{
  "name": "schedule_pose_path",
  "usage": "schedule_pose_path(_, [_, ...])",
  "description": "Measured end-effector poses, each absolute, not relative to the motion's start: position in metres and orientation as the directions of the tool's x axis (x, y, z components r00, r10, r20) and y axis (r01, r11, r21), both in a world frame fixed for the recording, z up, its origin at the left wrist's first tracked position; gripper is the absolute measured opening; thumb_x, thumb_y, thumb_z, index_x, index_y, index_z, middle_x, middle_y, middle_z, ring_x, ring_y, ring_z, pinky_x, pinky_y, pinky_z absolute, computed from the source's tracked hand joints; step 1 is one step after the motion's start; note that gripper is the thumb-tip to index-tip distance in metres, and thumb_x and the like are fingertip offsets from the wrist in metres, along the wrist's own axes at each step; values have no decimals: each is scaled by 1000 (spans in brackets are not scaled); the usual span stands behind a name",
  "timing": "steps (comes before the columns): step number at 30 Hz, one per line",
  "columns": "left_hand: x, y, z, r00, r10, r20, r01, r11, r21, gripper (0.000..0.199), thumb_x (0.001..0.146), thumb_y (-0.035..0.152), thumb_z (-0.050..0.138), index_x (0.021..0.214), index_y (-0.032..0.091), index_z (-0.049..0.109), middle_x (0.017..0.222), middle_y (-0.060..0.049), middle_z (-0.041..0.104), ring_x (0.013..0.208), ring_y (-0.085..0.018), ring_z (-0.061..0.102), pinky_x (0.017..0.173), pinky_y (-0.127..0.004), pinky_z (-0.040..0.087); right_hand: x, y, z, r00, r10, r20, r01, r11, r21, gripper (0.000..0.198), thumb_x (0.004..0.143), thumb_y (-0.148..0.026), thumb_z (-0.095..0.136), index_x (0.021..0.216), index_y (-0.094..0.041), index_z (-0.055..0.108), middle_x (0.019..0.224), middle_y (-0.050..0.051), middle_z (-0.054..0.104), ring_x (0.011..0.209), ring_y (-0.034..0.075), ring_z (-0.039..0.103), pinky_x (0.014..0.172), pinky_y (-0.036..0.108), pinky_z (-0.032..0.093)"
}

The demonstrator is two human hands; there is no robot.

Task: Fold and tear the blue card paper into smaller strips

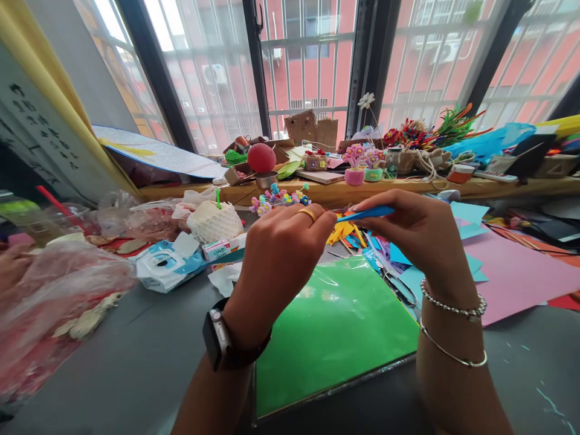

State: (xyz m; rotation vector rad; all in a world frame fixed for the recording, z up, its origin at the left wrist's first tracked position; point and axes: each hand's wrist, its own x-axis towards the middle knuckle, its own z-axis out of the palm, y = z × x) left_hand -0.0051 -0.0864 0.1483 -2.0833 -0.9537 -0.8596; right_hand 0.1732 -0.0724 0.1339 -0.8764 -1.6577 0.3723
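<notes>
My left hand (281, 257) and my right hand (414, 232) are raised above the grey table, both pinching a narrow blue paper strip (365, 213) that runs between their fingertips. The left hand wears a gold ring and a black watch on the wrist. Silver bracelets circle the right wrist. Directly below the hands lies a glossy green sheet (335, 329) in a clear sleeve. Scissors (399, 290) rest on the table under my right hand, beside blue paper scraps (408, 275).
A pink paper sheet (516, 272) lies at the right. Plastic bags (54, 290), a white foam-netted object (214, 221) and a wipes pack (165, 266) crowd the left. The wooden window ledge (344, 190) holds small craft flower pots and a red ball (261, 157).
</notes>
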Motion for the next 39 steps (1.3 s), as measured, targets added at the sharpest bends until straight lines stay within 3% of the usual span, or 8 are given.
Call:
schedule_pose_path(13, [6, -72, 146, 322, 284, 903, 841, -523, -136, 24, 79, 23, 50, 102, 27, 53, 105, -4, 56, 101, -22, 47, 87, -39, 34, 168, -55, 124, 109, 717, 688, 229, 656, -719, 15, 63, -29, 66, 74, -20, 63, 62, -1, 64, 57, 13, 61, 53, 26, 52])
schedule_pose_path(17, [11, -78, 144, 373, 251, 894, 707, -700, -99, 15, 78, 31, 52, 92, 25, 57, 96, -3, 58, 93, -18, 51, 84, -35, 37, 170, -47, 122, 169, 708, 686, 173, 664, -728, 12, 63, -27, 66, 73, -20, 62, 61, -2, 63, 58, 13, 61, 55, 28, 52])
schedule_pose_path(19, [13, -78, 141, 414, 301, 859, 542, -840, 33, 16, 78, 36, 51, 84, 23, 59, 87, -2, 61, 83, -14, 54, 77, -29, 42, 171, -44, 121, 215, 698, 684, 146, 669, -729, 11, 64, -26, 66, 72, -20, 61, 60, -2, 62, 57, 13, 61, 56, 28, 52])
schedule_pose_path(21, [16, -72, 136, 501, 444, 743, 356, -888, 291, 23, 80, 38, 46, 79, 20, 60, 78, -1, 64, 74, -11, 57, 68, -25, 46, 171, -42, 121, 274, 682, 678, 96, 682, -725, 12, 63, -25, 66, 73, -21, 60, 61, -2, 61, 56, 13, 61, 56, 28, 52])
schedule_pose_path(24, [23, -53, 125, 552, 624, 552, 187, -738, 648, 28, 82, 39, 41, 81, 18, 60, 79, -3, 66, 73, -11, 61, 64, -22, 49, 170, -41, 122, 352, 670, 654, 22, 693, -721, 13, 64, -24, 65, 74, -22, 58, 62, -3, 61, 56, 13, 61, 58, 29, 53])
schedule_pose_path(27, [27, -34, 118, 416, 731, 541, -10, -591, 806, 33, 81, 40, 42, 101, 16, 54, 105, -8, 60, 92, -14, 58, 76, -26, 49, 165, -41, 122, 352, 709, 611, -57, 668, -742, 12, 64, -25, 64, 74, -22, 57, 64, -2, 62, 58, 13, 62, 61, 28, 54])
schedule_pose_path(33, [21, -30, 128, -5, 815, 579, -247, -563, 789, 34, 90, 31, 24, 119, 22, 39, 121, -4, 50, 112, -15, 45, 86, -29, 47, 145, -43, 118, 177, 835, 520, -181, 547, -817, 17, 63, -28, 65, 74, -19, 57, 62, -2, 63, 55, 11, 61, 57, 25, 54])
schedule_pose_path(39, [13, -34, 138, -200, 875, 441, -607, -464, 645, 38, 77, 22, 55, 114, 23, 48, 113, -2, 56, 108, -16, 49, 89, -26, 45, 132, -40, 113, -12, 875, 484, -217, 470, -855, 19, 64, -30, 64, 76, -16, 58, 61, 0, 64, 58, 11, 62, 59, 23, 53])
